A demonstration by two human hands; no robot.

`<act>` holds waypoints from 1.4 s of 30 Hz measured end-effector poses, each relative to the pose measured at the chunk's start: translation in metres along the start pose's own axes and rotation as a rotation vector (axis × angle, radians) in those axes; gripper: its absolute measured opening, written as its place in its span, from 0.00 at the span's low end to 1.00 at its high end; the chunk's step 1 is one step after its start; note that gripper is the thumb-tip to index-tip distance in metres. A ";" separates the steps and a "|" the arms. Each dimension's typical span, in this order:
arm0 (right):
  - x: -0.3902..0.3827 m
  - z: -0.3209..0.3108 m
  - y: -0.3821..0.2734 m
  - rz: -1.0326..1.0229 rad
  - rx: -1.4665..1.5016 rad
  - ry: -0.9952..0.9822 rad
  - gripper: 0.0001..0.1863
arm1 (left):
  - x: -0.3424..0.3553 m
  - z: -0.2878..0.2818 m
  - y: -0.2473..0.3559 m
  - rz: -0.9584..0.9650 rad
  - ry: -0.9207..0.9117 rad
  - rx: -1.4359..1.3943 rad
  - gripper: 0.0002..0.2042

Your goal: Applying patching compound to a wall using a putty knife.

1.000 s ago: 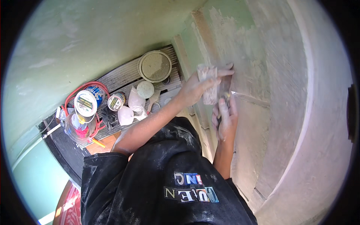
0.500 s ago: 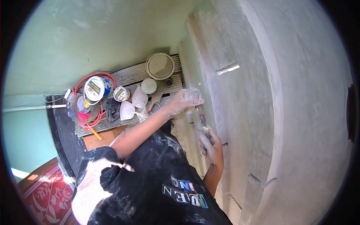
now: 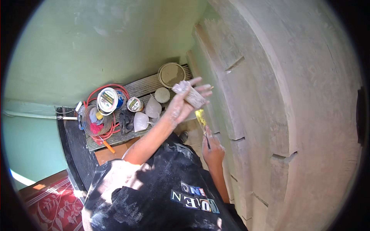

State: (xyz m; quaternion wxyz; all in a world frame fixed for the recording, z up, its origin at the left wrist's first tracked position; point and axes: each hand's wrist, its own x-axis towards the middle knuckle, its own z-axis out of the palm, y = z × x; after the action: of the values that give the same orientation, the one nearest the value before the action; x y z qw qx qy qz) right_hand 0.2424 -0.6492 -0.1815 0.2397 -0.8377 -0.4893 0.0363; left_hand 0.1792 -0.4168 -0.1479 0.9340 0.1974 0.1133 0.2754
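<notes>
My left hand (image 3: 184, 104) is raised in the middle, palm turned up and fingers stretched out. Across the palm lies a dusty grey-white block (image 3: 194, 99), held there by the thumb; its exact kind cannot be made out. Just below and to the right, my right hand (image 3: 213, 148) is closed round the dark handle of a slim flat tool (image 3: 200, 117). The tool's upper part is yellow and points up toward the left hand, a little apart from the block. Both hands are coated with pale dust.
Left of my hands, a slatted bench (image 3: 140, 79) bears a bucket of greyish paste (image 3: 172, 75), white tubs (image 3: 108, 100), knotted plastic bags (image 3: 141, 121), a red hose (image 3: 115, 129) and an orange-handled tool (image 3: 109, 147). On the right stands a plastered, panelled surface (image 3: 266, 96) with ledges.
My left hand has turned palm up and spread its fingers, with the block lying across it. My right hand has shifted slightly left, and the tool's yellow part shows more.
</notes>
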 end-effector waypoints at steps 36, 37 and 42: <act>0.142 0.052 -0.038 0.251 0.568 0.137 0.19 | 0.053 -0.045 0.163 0.229 -0.043 0.354 0.27; 0.148 0.047 -0.040 0.259 0.560 0.125 0.19 | 0.059 -0.046 0.156 0.169 -0.053 0.484 0.25; 0.208 0.011 -0.073 0.590 0.949 0.080 0.16 | 0.101 -0.020 0.116 0.353 -0.238 1.009 0.31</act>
State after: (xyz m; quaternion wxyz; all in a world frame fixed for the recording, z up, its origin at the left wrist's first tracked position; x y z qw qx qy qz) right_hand 0.2886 -0.4412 -0.1232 0.5887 -0.7400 -0.1547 0.2863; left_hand 0.2017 -0.2648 -0.1263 0.6695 0.6666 0.0901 0.3151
